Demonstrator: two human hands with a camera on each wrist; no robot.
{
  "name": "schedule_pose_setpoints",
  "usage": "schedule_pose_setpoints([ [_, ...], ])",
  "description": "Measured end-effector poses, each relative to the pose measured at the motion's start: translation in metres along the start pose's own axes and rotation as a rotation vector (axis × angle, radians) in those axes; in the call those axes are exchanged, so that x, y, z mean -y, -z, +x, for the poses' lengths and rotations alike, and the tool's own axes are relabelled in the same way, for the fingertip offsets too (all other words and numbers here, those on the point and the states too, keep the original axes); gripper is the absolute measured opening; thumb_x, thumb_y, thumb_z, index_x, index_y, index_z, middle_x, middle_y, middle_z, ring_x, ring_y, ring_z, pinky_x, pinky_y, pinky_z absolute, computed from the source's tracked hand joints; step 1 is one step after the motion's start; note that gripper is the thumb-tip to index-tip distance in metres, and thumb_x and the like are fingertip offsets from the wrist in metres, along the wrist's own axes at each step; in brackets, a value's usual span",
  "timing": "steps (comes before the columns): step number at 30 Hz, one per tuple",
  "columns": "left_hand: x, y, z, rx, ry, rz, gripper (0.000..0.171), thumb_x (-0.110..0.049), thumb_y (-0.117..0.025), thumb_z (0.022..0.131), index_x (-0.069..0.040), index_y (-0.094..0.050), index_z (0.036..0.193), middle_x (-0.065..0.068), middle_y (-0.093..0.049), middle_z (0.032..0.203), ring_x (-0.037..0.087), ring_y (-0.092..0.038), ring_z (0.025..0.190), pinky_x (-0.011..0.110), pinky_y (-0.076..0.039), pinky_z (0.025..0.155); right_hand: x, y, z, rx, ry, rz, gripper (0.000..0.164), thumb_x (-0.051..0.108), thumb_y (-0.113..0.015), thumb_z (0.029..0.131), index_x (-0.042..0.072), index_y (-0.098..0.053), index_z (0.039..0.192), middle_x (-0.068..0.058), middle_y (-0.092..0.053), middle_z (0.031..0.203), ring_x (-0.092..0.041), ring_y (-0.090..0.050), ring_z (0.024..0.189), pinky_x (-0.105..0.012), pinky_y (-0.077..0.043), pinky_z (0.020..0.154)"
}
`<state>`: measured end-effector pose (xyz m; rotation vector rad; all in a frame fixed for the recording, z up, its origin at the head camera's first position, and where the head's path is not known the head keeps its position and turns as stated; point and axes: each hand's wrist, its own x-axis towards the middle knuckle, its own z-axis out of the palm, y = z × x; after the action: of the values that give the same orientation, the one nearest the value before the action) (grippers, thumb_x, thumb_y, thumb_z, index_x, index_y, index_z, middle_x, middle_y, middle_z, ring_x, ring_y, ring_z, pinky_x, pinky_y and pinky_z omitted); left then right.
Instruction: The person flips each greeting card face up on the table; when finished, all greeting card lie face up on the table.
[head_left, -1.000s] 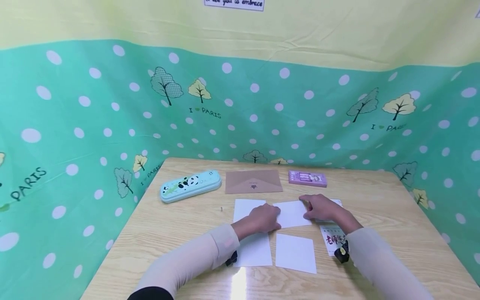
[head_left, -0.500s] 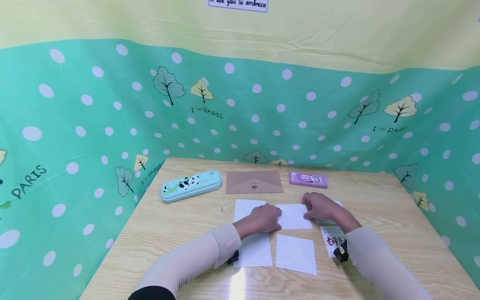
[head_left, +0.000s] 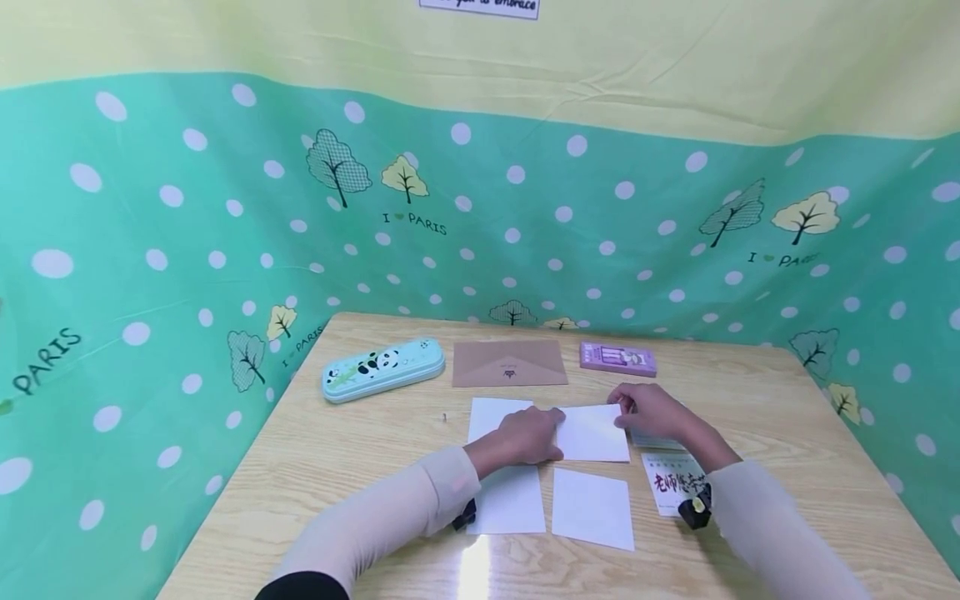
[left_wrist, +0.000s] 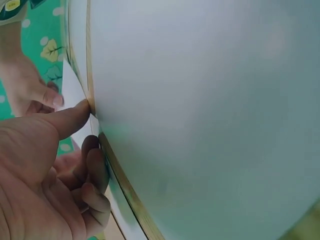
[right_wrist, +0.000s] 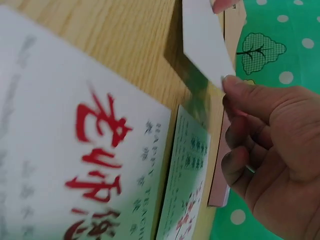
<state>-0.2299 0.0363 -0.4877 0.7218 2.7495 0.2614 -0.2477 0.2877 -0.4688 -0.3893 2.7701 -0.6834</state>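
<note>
Between my two hands is a blank white card (head_left: 591,433). My right hand (head_left: 654,412) pinches its upper right corner between thumb and fingers; in the right wrist view that corner of the card (right_wrist: 205,42) is raised above the table with a shadow below. My left hand (head_left: 527,435) holds the card's left edge, thumb (left_wrist: 75,119) and curled fingers meeting at it. Under the left hand and wrist lie white sheets (head_left: 506,508). A card with red characters (head_left: 670,482) lies below the right hand, and another printed card (right_wrist: 185,175) is partly hidden by that hand.
Another blank white card (head_left: 592,508) lies nearer the front. Along the back are a light blue panda pencil case (head_left: 382,369), a brown envelope (head_left: 510,364) and a purple box (head_left: 617,358). A green dotted cloth (head_left: 480,217) hangs behind the wooden table (head_left: 360,467).
My right hand has shifted slightly right with its corner of the card, uncovering more of the red-lettered card. My left hand has stayed nearly in place.
</note>
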Motion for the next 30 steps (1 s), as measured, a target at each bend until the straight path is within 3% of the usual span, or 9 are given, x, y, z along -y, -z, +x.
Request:
schedule_pose_setpoints([
  [5, -0.001, 0.005, -0.001, -0.033, -0.009, -0.022, 0.05, -0.042, -0.081, 0.085, -0.016, -0.059, 0.122, 0.003, -0.067, 0.086, 0.016, -0.061, 0.07, 0.032, -0.051, 0.059, -0.003, 0.004, -0.009, -0.025, 0.028, 0.015, 0.019, 0.014, -0.074, 0.092, 0.009, -0.069, 0.11, 0.001, -0.06, 0.085, -0.015, -0.054, 0.078, -0.026, -0.047, 0.068],
  [8, -0.003, 0.007, -0.001, -0.054, -0.01, -0.033, 0.049, -0.037, -0.081, 0.086, -0.013, -0.059, 0.121, 0.003, -0.064, 0.08, 0.015, -0.058, 0.065, 0.03, -0.05, 0.056, -0.002, 0.006, -0.012, -0.037, 0.037, 0.025, 0.015, 0.014, -0.074, 0.092, 0.01, -0.068, 0.105, 0.001, -0.059, 0.084, -0.015, -0.054, 0.078, -0.025, -0.046, 0.067],
  [12, -0.004, 0.009, 0.0, -0.085, -0.003, -0.042, 0.05, -0.033, -0.078, 0.089, -0.009, -0.059, 0.128, 0.002, -0.064, 0.081, 0.014, -0.058, 0.065, 0.028, -0.05, 0.055, 0.0, 0.009, -0.015, -0.039, 0.057, 0.041, 0.011, 0.013, -0.073, 0.093, 0.009, -0.066, 0.1, 0.001, -0.058, 0.082, -0.015, -0.052, 0.077, -0.025, -0.044, 0.065],
  [17, -0.001, 0.012, 0.003, -0.115, 0.011, -0.078, 0.032, -0.029, -0.073, 0.093, -0.009, -0.065, 0.116, 0.001, -0.063, 0.08, 0.013, -0.057, 0.065, 0.028, -0.049, 0.054, 0.002, 0.011, -0.019, -0.059, 0.077, 0.045, 0.009, 0.015, -0.073, 0.094, 0.014, -0.064, 0.095, 0.002, -0.058, 0.081, -0.013, -0.052, 0.075, -0.024, -0.044, 0.064],
  [23, 0.006, 0.012, 0.008, -0.16, -0.039, -0.083, 0.01, -0.025, -0.067, 0.096, -0.016, -0.071, 0.097, -0.002, -0.07, 0.085, 0.011, -0.056, 0.065, 0.025, -0.045, 0.052, 0.005, 0.015, -0.026, -0.109, 0.095, 0.067, 0.005, 0.021, -0.07, 0.096, 0.017, -0.068, 0.093, 0.003, -0.057, 0.076, -0.012, -0.051, 0.07, -0.024, -0.042, 0.061],
  [27, 0.008, 0.015, 0.009, -0.219, -0.055, -0.104, 0.011, -0.023, -0.065, 0.097, -0.018, -0.075, 0.096, -0.004, -0.074, 0.09, 0.009, -0.057, 0.066, 0.022, -0.045, 0.053, 0.004, 0.017, -0.03, -0.097, 0.074, 0.134, 0.014, 0.027, -0.064, 0.101, 0.017, -0.073, 0.096, 0.002, -0.058, 0.07, -0.012, -0.053, 0.063, -0.024, -0.044, 0.058],
  [30, 0.008, 0.015, 0.01, -0.265, -0.057, -0.136, 0.015, -0.022, -0.065, 0.099, -0.019, -0.076, 0.09, -0.005, -0.072, 0.083, 0.008, -0.056, 0.065, 0.021, -0.044, 0.054, 0.002, 0.017, -0.032, -0.062, 0.081, 0.203, 0.023, 0.03, -0.06, 0.104, 0.013, -0.075, 0.098, -0.001, -0.065, 0.071, -0.013, -0.059, 0.063, -0.025, -0.051, 0.059],
])
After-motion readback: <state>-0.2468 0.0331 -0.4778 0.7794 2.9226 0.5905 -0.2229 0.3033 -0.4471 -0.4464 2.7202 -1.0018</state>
